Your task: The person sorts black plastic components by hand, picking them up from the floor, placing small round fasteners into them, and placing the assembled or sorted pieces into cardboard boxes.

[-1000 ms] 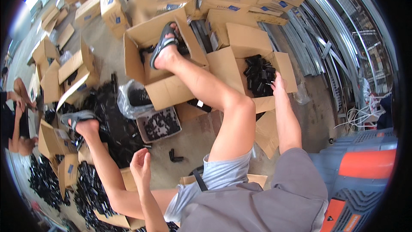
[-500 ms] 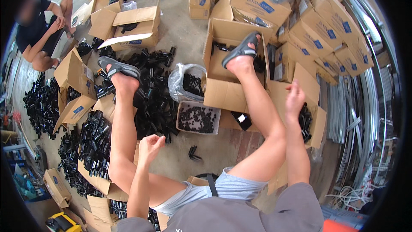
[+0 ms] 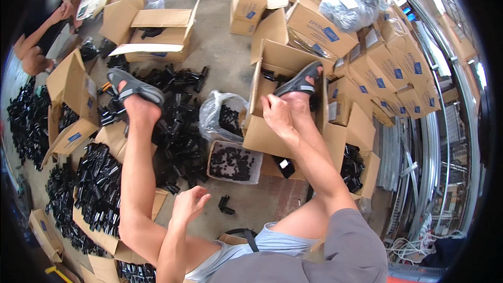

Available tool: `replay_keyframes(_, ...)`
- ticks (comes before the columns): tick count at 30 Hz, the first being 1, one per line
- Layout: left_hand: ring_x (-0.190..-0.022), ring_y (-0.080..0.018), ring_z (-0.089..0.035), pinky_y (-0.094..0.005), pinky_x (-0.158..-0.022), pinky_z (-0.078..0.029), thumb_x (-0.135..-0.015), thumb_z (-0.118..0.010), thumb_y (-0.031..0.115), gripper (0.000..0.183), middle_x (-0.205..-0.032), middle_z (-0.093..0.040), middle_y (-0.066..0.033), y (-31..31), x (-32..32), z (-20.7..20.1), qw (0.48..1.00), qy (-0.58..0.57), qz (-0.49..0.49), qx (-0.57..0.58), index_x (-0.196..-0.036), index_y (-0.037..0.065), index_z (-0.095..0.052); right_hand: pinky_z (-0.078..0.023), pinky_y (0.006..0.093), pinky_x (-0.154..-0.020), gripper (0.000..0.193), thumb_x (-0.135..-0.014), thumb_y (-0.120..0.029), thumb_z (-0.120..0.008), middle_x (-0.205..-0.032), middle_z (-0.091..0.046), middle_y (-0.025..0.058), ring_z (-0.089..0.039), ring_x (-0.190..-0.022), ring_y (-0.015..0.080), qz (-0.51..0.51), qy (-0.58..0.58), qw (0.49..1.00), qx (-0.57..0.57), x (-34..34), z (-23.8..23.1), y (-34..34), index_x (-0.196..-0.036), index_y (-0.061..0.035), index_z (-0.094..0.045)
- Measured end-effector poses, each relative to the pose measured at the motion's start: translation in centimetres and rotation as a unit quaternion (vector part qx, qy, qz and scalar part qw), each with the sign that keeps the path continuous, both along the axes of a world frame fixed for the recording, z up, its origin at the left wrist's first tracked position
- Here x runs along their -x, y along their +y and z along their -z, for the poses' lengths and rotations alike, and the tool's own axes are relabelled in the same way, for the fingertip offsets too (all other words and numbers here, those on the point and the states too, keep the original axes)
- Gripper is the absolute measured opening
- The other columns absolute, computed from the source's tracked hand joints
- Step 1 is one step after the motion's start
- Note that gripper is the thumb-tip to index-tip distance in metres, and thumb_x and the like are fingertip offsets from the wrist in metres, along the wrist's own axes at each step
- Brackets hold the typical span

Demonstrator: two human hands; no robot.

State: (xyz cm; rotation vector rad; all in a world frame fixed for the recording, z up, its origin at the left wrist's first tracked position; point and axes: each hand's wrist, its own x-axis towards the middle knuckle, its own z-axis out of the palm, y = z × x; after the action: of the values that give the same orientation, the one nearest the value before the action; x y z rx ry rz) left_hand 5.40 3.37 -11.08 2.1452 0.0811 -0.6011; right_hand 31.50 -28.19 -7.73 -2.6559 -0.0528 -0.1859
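Note:
My left hand (image 3: 189, 205) hovers above my left thigh with its fingers loosely bent and apart; nothing shows in it. Near it on the floor lies a small black angled fitting (image 3: 226, 205). My right hand (image 3: 277, 115) is over the near wall of a large open cardboard box (image 3: 270, 135), fingers curled in. What they hold, if anything, is hidden. Black pieces (image 3: 270, 75) lie inside that box beside my sandalled right foot. Left of the box are a clear plastic bag (image 3: 209, 116) with small black parts and a shallow tray (image 3: 253, 170) of small black pieces.
Heaps of black fittings (image 3: 181, 141) cover the floor around my left foot and further left. An open box of black parts (image 3: 369, 173) stands right of my knee. Stacked cartons (image 3: 387, 68) and metal profiles (image 3: 429, 152) line the right. A person (image 3: 34, 42) sits far left.
My right hand has swung left from beside the right-hand box to the large box by my foot. My left hand has dropped slightly and its fingers have loosened. The view has shifted.

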Motion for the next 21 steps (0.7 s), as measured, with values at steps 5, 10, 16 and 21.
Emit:
replay_keyframes(5, -0.098, -0.0328, -0.074, -0.0421, -0.086, -0.057, -0.092, -0.074, 0.029, 0.029, -0.102, -0.077, -0.0161, 0.6, 0.2, 1.0, 1.0, -0.009, 0.011, -0.018, -0.109, 0.006, -0.071, -0.051, 0.0492, -0.09, 0.031, -0.104, -0.026, -0.05, -0.108, -0.07, 0.0223, -0.066, -0.104, 0.0396, 0.179, -0.177, 0.965, -0.076, -5.0, -0.7, -11.1, -0.108, -0.0014, -0.069)
replay_keyframes(10, -0.099, -0.034, -0.073, -0.0435, -0.086, -0.056, -0.091, -0.074, 0.032, 0.033, -0.103, -0.077, -0.0158, -0.3, -0.7, 0.5, 1.0, -0.004, 0.007, -0.002, -0.111, 0.007, -0.071, -0.048, 0.0466, -0.104, 0.044, -0.096, -0.026, -0.054, -0.128, -0.065, 0.0295, -0.063, -0.12, 0.043, 0.266, -0.047, 0.963, 0.008, -6.4, 2.2, -20.4, -0.127, 0.0037, -0.063)
replay_keyframes(16, -0.099, -0.0322, -0.074, -0.0425, -0.086, -0.057, -0.091, -0.075, 0.035, 0.037, -0.103, -0.077, -0.0149, -0.1, 0.0, 2.2, 0.999, 0.015, -0.008, -0.045, -0.115, 0.008, -0.071, -0.047, 0.0443, -0.109, 0.074, -0.089, -0.045, -0.07, -0.139, -0.057, 0.0325, -0.057, -0.131, 0.0409, 0.313, 0.185, 0.93, 0.057, -10.3, 4.0, -19.3, -0.139, 0.0064, -0.055)
replay_keyframes(21, -0.101, -0.0329, -0.073, -0.0431, -0.088, -0.057, -0.091, -0.072, 0.044, 0.045, -0.108, -0.076, -0.0153, 0.5, -0.1, 2.4, 0.995, 0.062, -0.005, -0.073, -0.121, 0.01, -0.071, -0.053, 0.0515, -0.096, 0.035, -0.089, -0.022, -0.062, -0.113, -0.071, 0.029, -0.069, -0.109, 0.0433, 0.238, 0.184, 0.943, 0.141, -13.6, 9.1, -23.5, -0.112, 0.0003, -0.074)
